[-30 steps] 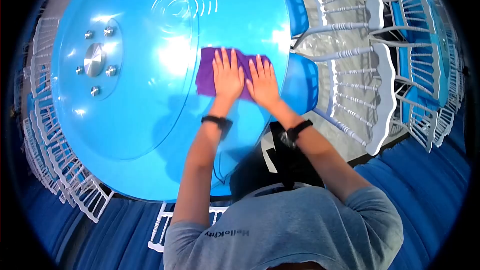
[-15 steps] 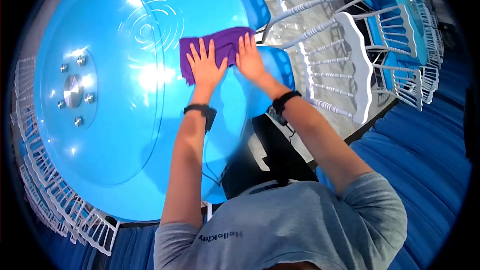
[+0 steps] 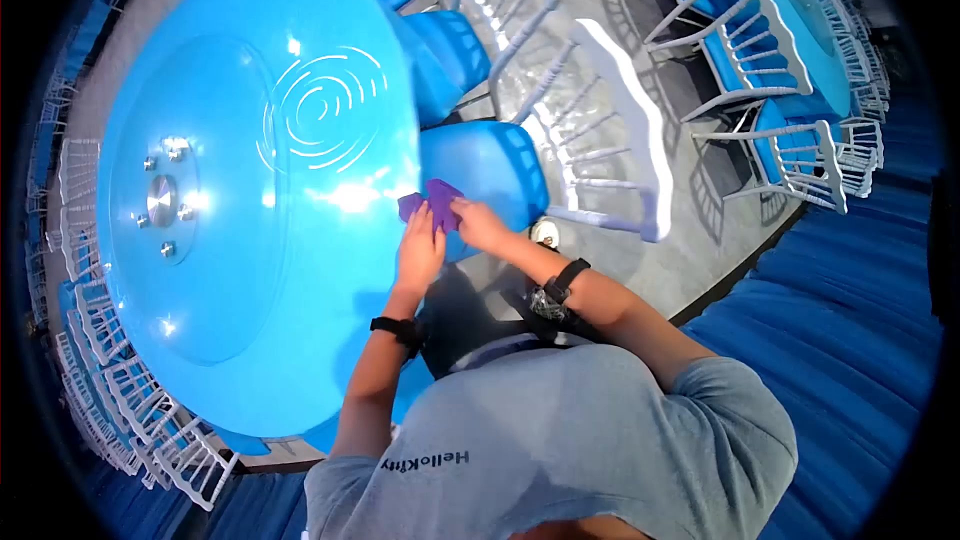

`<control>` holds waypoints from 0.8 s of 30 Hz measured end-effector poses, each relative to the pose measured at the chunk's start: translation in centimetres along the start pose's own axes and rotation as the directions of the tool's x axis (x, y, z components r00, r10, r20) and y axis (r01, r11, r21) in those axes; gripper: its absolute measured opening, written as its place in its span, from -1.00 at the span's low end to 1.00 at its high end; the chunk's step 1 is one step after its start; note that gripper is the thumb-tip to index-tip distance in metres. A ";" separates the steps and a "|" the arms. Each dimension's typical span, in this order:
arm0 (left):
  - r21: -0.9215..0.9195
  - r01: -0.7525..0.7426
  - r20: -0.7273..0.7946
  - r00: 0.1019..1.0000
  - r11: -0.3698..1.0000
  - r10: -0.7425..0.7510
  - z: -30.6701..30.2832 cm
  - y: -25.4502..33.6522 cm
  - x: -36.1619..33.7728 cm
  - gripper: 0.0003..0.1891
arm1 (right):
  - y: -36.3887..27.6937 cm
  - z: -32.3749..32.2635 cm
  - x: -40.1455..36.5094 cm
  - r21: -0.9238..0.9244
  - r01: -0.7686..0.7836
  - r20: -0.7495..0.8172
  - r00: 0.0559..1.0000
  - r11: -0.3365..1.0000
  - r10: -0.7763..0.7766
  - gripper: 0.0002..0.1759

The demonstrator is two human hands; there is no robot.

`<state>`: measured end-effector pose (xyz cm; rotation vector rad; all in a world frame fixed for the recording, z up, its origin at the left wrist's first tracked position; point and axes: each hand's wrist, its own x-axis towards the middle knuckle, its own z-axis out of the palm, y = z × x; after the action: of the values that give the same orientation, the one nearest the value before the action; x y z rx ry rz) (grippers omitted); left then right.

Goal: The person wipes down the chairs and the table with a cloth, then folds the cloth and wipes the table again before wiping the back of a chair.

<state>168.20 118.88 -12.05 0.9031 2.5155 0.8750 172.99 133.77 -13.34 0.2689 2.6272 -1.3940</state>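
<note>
both hands meet at the table's (image 3: 250, 340) near rim, with a small purple cloth (image 3: 438, 198) bunched between them. the right hand (image 3: 480, 225) has its fingers curled shut on the cloth's right side, pinching it. the left hand (image 3: 420, 252) lies with its fingers almost straight, their tips against the cloth's lower left part; whether its thumb clamps the cloth cannot be told. the two hands are just beside each other, nearly touching.

the cloth sits right at the table edge, partly over the blue tabletop and partly over the blue chair seat (image 3: 490, 165) that stands just beyond the right hand. a white chair back (image 3: 610, 130) rises farther off on that same side. out past the left hand the tabletop carries a raised round disc (image 3: 230, 270), with ring marks (image 3: 322, 108) above the grip and a metal hub (image 3: 160, 200) well away to the left.

a dark band (image 3: 398, 326) circles the left wrist below the grip, and a watch (image 3: 562, 280) sits on the right wrist. white chairs (image 3: 120, 410) line the table's far left rim.
</note>
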 end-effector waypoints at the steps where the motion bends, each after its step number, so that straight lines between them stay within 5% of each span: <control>1: -0.003 -0.006 -0.013 1.000 1.000 0.006 0.2 2.7 -0.2 -0.55 | 0.3 -1.7 -1.7 0.096 0.122 -0.179 0.978 0.988 -0.103 -0.53; 7: -0.146 -0.407 -0.090 0.913 0.902 0.398 2.4 19.5 2.7 -0.59 | 2.5 -18.4 -13.3 0.168 0.225 -0.431 0.892 0.960 -0.134 -0.54; 11: -0.138 -0.588 -0.049 0.807 0.797 0.588 5.3 28.5 4.9 -0.62 | 3.7 -26.1 -20.4 0.226 0.105 -0.573 0.818 0.968 0.045 -0.60; 13: -0.075 -0.604 0.011 0.795 0.794 0.606 8.1 30.0 5.6 -0.60 | 5.3 -27.4 -22.5 0.240 0.041 -0.605 0.787 0.970 0.117 -0.65; 17: 0.000 -0.626 0.153 0.771 0.780 0.618 11.2 29.8 5.9 -0.60 | 12.9 -24.3 -23.4 -0.148 -0.280 -0.439 0.878 0.949 0.190 -0.64; 20: -0.008 -0.654 0.190 0.742 0.757 0.643 11.6 28.7 6.4 -0.56 | 12.1 -23.2 -22.2 -0.044 -0.314 -0.420 0.867 0.949 0.267 -0.62; 22: 0.020 -0.661 0.211 0.736 0.750 0.644 11.2 28.7 6.8 -0.57 | 11.7 -22.1 -21.5 0.171 -0.053 -0.567 0.811 0.984 0.142 -0.56; 24: -0.034 -0.643 0.239 0.738 0.765 0.631 11.2 28.3 7.4 -0.59 | 11.6 -21.9 -21.0 0.293 -0.038 -0.546 0.814 0.955 0.200 -0.52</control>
<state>181.12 145.94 -2.92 1.8365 2.0238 0.8119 194.86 156.53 -5.86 1.0245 2.7647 -1.8600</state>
